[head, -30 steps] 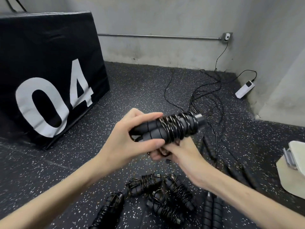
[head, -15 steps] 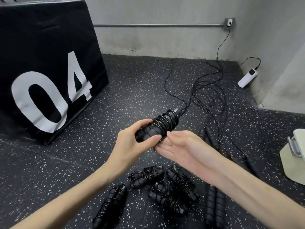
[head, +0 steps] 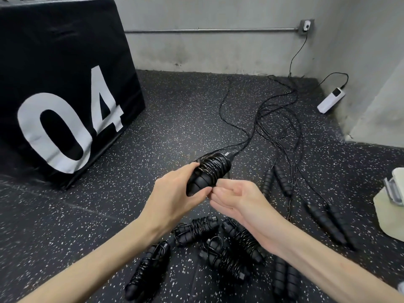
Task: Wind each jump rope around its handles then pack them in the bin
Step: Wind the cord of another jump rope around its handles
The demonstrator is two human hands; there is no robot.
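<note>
Far left stands the black padded box (head: 65, 84) with its white "04", sitting as it did a second ago, though the view has tipped down a little so more speckled rubber floor (head: 175, 119) shows in front of it. On the floor near the bottom lies one wound rope bundle (head: 148, 272), and just right of it three more wound bundles (head: 218, 243) huddle together, touching; none of them has shifted.

Above them the left hand (head: 172, 200) grips the butt end of the wound jump rope (head: 209, 171), fingers over the top and thumb beneath. A second ago that bundle was held higher and nearly level; now it sits lower and points up and away. The right hand (head: 236, 197), which a second ago was tucked under the handles, has come out beside them, palm turned up, fingers loosely curled with their tips at the left thumb; whether they pinch a strand there I cannot tell.

To the right, loose ropes (head: 279, 119) trail across the floor to unwound handle pairs (head: 275, 182), unchanged. A white power strip (head: 331, 100) lies by the wall.
</note>
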